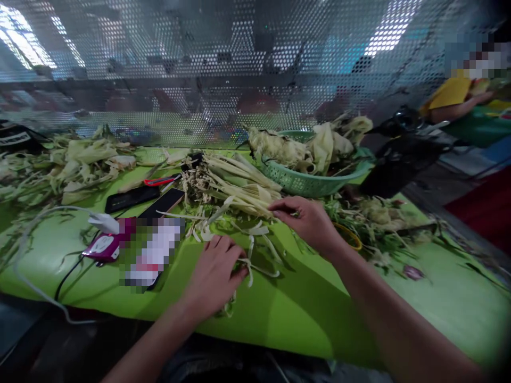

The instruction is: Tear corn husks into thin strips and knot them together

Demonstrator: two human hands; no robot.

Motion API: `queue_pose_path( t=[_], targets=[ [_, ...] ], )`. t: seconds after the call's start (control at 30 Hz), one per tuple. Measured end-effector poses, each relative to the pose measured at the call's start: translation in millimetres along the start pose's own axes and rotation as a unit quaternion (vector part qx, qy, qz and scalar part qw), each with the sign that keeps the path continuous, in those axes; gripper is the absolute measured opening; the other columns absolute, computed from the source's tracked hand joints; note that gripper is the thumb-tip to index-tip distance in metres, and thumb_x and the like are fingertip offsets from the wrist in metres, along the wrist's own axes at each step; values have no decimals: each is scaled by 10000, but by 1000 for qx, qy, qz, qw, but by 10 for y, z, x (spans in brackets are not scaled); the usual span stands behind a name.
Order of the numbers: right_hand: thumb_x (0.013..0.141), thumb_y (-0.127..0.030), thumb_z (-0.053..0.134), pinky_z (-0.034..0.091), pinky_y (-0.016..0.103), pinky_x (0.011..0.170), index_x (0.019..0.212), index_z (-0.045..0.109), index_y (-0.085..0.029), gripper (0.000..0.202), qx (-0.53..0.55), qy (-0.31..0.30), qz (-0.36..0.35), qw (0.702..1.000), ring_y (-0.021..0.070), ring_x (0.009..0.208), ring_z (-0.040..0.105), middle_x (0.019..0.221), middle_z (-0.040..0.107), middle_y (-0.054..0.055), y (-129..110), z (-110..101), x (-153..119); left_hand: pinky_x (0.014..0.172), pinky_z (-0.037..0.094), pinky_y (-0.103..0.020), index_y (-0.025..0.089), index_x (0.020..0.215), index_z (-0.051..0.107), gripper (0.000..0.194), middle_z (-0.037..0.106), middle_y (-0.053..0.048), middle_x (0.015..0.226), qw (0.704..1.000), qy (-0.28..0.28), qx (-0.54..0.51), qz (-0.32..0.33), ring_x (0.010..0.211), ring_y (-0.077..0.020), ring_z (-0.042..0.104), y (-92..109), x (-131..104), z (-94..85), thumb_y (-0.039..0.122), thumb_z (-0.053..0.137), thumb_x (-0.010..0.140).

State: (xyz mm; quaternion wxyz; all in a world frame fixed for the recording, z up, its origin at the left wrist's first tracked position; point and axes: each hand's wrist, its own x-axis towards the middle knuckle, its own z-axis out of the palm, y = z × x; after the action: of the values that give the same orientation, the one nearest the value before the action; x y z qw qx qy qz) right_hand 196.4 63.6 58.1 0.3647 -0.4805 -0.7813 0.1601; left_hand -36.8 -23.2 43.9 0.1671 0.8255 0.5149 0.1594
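My left hand [219,268] is low over the green tabletop [279,319], its fingers curled round a thin pale strip [249,266] whose curling ends stick out to the right. My right hand [301,218] reaches to the front right end of a pile of long pale stalks [239,183], thumb and forefinger pinched together at the stalk tips. Whether a single stalk is between those fingertips is too small to tell. More pale curled strips [273,247] lie on the green surface between my two hands.
Behind stands a green basket [311,183] of husks. Leaf heaps [80,165] lie left, greens [383,229] right. Phones [163,205], a red-handled tool [159,181] and a purple device [106,247] with cables are at the left. A person in yellow [447,98] is at the far right.
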Motion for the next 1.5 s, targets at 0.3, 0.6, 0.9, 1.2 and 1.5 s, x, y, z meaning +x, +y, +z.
queue_pose_path(
  t=[0.3, 0.6, 0.9, 1.2, 1.5],
  targets=[
    [820, -272, 588, 454, 251, 648, 904, 722, -199, 175, 25, -94, 43, 994, 175, 719, 650, 826, 734, 19, -21, -113, 6, 751, 399, -319, 211, 846, 556, 52, 640, -9, 852, 987, -15, -132, -86, 829, -185, 567, -106, -110, -139, 242, 564, 804],
    [755, -233, 627, 411, 258, 640, 881, 695, -218, 144, -75, -139, 39, 987, 177, 694, 610, 779, 700, 22, 5, 151, -46, 751, 437, -310, 205, 886, 578, 119, 657, -15, 875, 972, -44, -214, -92, 830, -180, 594, -87, -109, -116, 240, 599, 775],
    [767, -355, 631, 387, 268, 628, 770, 639, -180, 175, 149, -132, 96, 975, 148, 663, 520, 710, 609, 7, -25, -177, 39, 884, 410, -369, 218, 966, 641, 184, 665, -45, 1026, 990, 8, -140, -5, 999, -223, 567, -70, 152, -252, 337, 574, 844],
    [584, -720, 674, 352, 312, 535, 466, 453, -242, 540, 495, 123, 42, 859, 108, 425, 296, 434, 335, -43, -82, -926, -126, 737, 460, -283, 189, 961, 653, 212, 689, -40, 935, 961, -95, -261, -7, 840, -174, 615, -17, 299, -147, 332, 531, 862],
    [753, -420, 647, 403, 289, 644, 876, 671, -193, 260, 30, 7, 99, 995, 185, 713, 563, 798, 649, 38, 166, 28, 98, 885, 405, -364, 213, 899, 653, 169, 680, -32, 968, 988, -23, -130, 75, 988, -212, 553, 114, 428, -171, 343, 553, 857]
  ],
)
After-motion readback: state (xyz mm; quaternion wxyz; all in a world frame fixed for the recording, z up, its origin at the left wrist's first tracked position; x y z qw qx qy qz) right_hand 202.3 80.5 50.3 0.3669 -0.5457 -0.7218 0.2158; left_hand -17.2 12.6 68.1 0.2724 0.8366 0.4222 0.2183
